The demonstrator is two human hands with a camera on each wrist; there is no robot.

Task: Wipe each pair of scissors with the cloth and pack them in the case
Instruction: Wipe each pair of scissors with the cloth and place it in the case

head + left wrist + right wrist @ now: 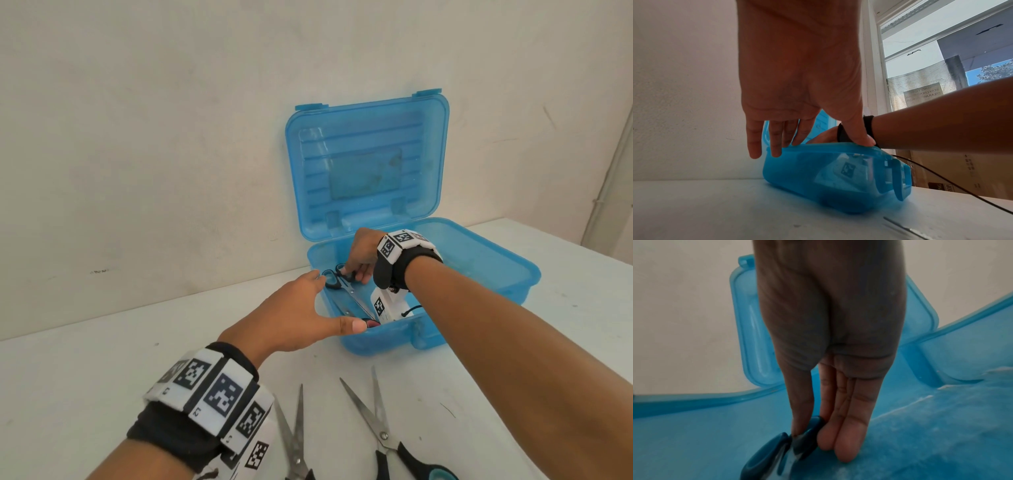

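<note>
An open blue plastic case [513, 270] stands on the white table, its lid [370, 164] leaning back against the wall. My right hand [356, 269] reaches inside it and pinches the handle of black-and-teal scissors [334, 279], whose blades point toward me. In the right wrist view, the thumb and fingers of my right hand [818, 434] clamp the dark handle [807, 441] low over the case floor. My left hand [301, 308] rests with straight fingers on the case's near left corner, thumb on the front rim. From the left wrist, my left hand [807, 129] lies along the case rim [830, 146]. No cloth shows.
Two more pairs of scissors lie on the table near me, one all-metal in view [294, 438] and one with black-and-teal handles [385, 435]. A dark red piece [371, 322] peeks out inside the case by my left thumb. The wall is just behind the case.
</note>
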